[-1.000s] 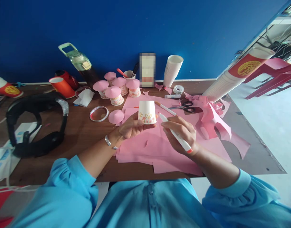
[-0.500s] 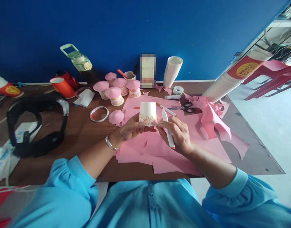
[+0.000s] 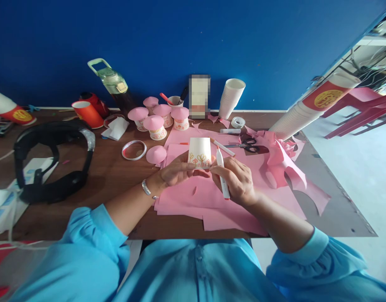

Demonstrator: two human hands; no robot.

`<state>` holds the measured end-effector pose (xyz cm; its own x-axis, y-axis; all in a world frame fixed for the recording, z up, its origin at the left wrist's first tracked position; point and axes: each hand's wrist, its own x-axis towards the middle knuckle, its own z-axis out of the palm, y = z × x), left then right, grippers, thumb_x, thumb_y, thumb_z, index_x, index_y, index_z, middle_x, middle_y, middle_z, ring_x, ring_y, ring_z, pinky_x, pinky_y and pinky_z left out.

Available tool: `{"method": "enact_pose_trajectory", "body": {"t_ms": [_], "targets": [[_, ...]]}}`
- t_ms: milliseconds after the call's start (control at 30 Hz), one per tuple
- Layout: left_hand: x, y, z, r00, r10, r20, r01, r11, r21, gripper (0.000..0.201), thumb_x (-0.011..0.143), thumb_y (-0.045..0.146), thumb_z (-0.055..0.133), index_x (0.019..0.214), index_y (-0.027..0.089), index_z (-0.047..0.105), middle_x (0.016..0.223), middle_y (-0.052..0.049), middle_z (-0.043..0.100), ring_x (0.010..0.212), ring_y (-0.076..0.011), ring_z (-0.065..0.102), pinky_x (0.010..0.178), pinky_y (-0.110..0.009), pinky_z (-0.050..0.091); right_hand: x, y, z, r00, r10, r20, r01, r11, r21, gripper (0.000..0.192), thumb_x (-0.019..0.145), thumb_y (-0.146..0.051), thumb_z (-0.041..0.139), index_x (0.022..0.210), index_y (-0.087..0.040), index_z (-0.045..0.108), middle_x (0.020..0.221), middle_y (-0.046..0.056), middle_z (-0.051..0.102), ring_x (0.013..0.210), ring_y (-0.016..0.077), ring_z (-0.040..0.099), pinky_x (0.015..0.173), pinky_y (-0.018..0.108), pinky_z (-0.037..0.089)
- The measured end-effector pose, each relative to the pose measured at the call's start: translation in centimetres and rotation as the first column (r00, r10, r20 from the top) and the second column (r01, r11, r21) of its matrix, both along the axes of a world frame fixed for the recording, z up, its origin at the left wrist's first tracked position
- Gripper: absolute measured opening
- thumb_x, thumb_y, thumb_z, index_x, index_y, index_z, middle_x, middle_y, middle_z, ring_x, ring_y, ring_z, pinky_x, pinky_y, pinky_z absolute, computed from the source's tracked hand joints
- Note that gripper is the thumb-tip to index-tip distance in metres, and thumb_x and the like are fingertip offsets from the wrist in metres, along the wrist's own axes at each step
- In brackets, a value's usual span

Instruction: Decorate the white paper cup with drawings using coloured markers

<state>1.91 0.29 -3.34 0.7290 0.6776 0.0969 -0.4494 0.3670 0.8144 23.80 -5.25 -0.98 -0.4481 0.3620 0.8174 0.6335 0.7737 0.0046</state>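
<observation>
My left hand (image 3: 177,171) is closed on an upside-down white paper cup (image 3: 199,152) with orange and red flowers drawn near its rim. My right hand (image 3: 235,178) grips a white marker (image 3: 222,173) with a red end, its tip pointing up and away from the cup. The right fingertips are close to the cup's lower right edge; I cannot tell whether they touch it. Pink paper sheets (image 3: 218,201) lie under both hands. A loose pink paper cone (image 3: 156,154) rests left of the cup. Another marker (image 3: 223,147) lies behind it.
Several decorated cups with pink cone tops (image 3: 154,123) stand at the back, near a phone (image 3: 199,96) and a cup stack (image 3: 231,98). Scissors (image 3: 249,145), a tape roll (image 3: 134,150) and pink scraps (image 3: 284,159) lie about. A black headset-like band (image 3: 21,167) is at left.
The view has shifted slightly, so most things appear a little to the right and lower. Both hands keep their holds on the cup and marker.
</observation>
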Motion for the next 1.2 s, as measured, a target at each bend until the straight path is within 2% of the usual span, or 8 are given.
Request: {"method": "enact_pose_trajectory", "body": {"t_ms": [167,333,500,633,700,867,1000,1200], "targets": [[0.0,0.0,-0.3,0.987,0.065,-0.144,-0.044,0.989,0.14,0.048,0.08,0.047,0.088,0.12,0.022,0.077,0.119,-0.011,0.08,0.12,-0.0344,0.072,0.107,-0.053,0.055,0.4,0.1,0.8,0.992,-0.049,0.116,0.032,0.989,0.144,0.024,0.098,-0.008,0.059,0.119,-0.021,0.062,0.085,0.005,0.067,0.075,0.0181,0.061,0.065,0.03,0.053],[0.4,-0.4,-0.5,0.955,0.195,-0.224,-0.161,0.974,0.159,0.068,0.074,0.039,0.095,0.136,0.027,0.068,0.13,-0.01,0.076,0.131,-0.0369,0.065,0.111,-0.052,0.051,0.2,0.1,1.0,0.985,-0.046,0.164,0.009,0.976,0.217,0.023,0.098,-0.008,0.057,0.116,-0.021,0.062,0.082,0.003,0.066,0.072,0.0165,0.061,0.064,0.029,0.053],[0.6,-0.4,-0.2,0.954,0.221,-0.204,-0.188,0.967,0.171,0.061,0.078,0.037,0.093,0.133,0.026,0.07,0.12,-0.009,0.078,0.131,-0.0347,0.065,0.109,-0.049,0.052,0.1,0.1,0.6,0.999,0.034,0.028,-0.035,0.999,0.032,0.036,0.101,-0.01,0.061,0.135,-0.019,0.059,0.088,0.004,0.065,0.075,0.0179,0.063,0.067,0.03,0.055],[0.5,-0.3,0.2,0.974,0.177,-0.144,-0.163,0.981,0.104,0.05,0.082,0.038,0.09,0.127,0.024,0.073,0.126,-0.01,0.077,0.129,-0.0327,0.067,0.111,-0.05,0.052,0.4,-0.2,1.0,0.992,0.046,-0.117,-0.05,0.998,-0.037,0.036,0.112,-0.036,0.053,0.143,-0.022,0.06,0.091,0.005,0.063,0.074,0.0169,0.063,0.062,0.029,0.056],[0.4,-0.3,0.2,0.981,0.16,-0.105,-0.152,0.985,0.077,0.048,0.084,0.039,0.088,0.127,0.024,0.074,0.128,-0.01,0.077,0.131,-0.0324,0.067,0.114,-0.051,0.051,0.4,-0.6,1.3,0.982,0.03,-0.186,-0.047,0.995,-0.092,0.036,0.113,-0.04,0.047,0.14,-0.024,0.064,0.093,0.005,0.064,0.075,0.0174,0.066,0.063,0.031,0.057],[0.2,-0.1,-0.4,0.985,0.142,-0.094,-0.136,0.988,0.067,0.044,0.082,0.037,0.09,0.121,0.024,0.075,0.119,-0.009,0.079,0.122,-0.0303,0.071,0.109,-0.049,0.055,0.0,-0.9,1.7,0.932,0.069,-0.357,-0.149,0.968,-0.202,0.019,0.103,-0.023,0.06,0.121,-0.023,0.066,0.085,0.001,0.071,0.067,0.0156,0.069,0.06,0.028,0.057],[0.2,0.0,-0.6,0.977,0.167,-0.131,-0.155,0.983,0.097,0.048,0.081,0.039,0.09,0.123,0.024,0.073,0.123,-0.009,0.077,0.118,-0.0284,0.071,0.105,-0.044,0.054,-0.3,-0.8,1.9,0.94,0.128,-0.316,-0.191,0.965,-0.178,0.012,0.097,-0.015,0.064,0.106,-0.023,0.064,0.081,0.0,0.071,0.068,0.0154,0.071,0.061,0.026,0.059],[0.2,-0.4,0.3,0.955,0.22,-0.2,-0.189,0.968,0.165,0.044,0.085,0.035,0.087,0.124,0.023,0.07,0.126,-0.009,0.076,0.119,-0.0277,0.069,0.101,-0.04,0.052,-0.3,-1.0,2.3,0.962,0.118,-0.245,-0.159,0.975,-0.156,0.014,0.094,-0.01,0.063,0.102,-0.022,0.062,0.078,0.0,0.071,0.066,0.0149,0.071,0.06,0.025,0.059]]}}
